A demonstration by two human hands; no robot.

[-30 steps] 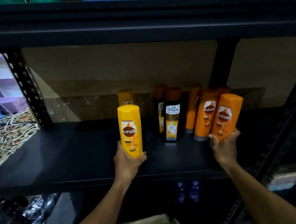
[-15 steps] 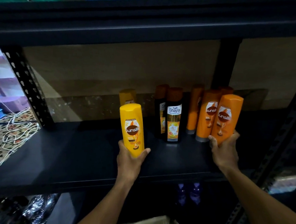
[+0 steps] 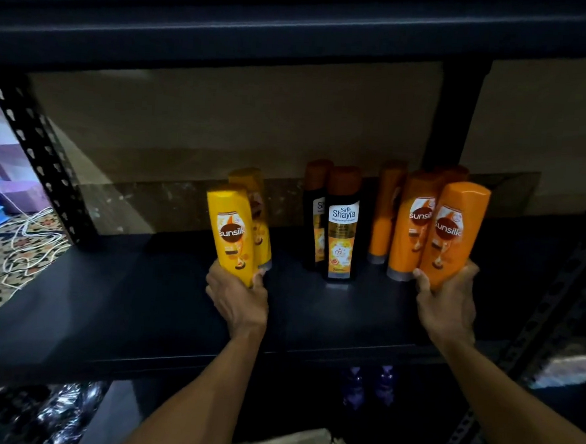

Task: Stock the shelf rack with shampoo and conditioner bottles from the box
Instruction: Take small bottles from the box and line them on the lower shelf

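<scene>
While my left hand (image 3: 237,295) grips a yellow bottle (image 3: 232,233) by its base, my right hand (image 3: 449,305) grips an orange bottle (image 3: 453,235). Between them two black bottles (image 3: 341,224) stand on the shelf (image 3: 125,301); more orange ones (image 3: 408,225) stand just left of my right hand.

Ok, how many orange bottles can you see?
4: the held bottle in the right hand; its neighbour bottle; the rear bottle behind both; the leftmost bottle. Others may be hidden.

Dark shelf (image 3: 108,306), yellow bottle (image 3: 262,226) standing left, two black bottles (image 3: 343,225) centre, orange bottles (image 3: 408,229) standing right
</scene>
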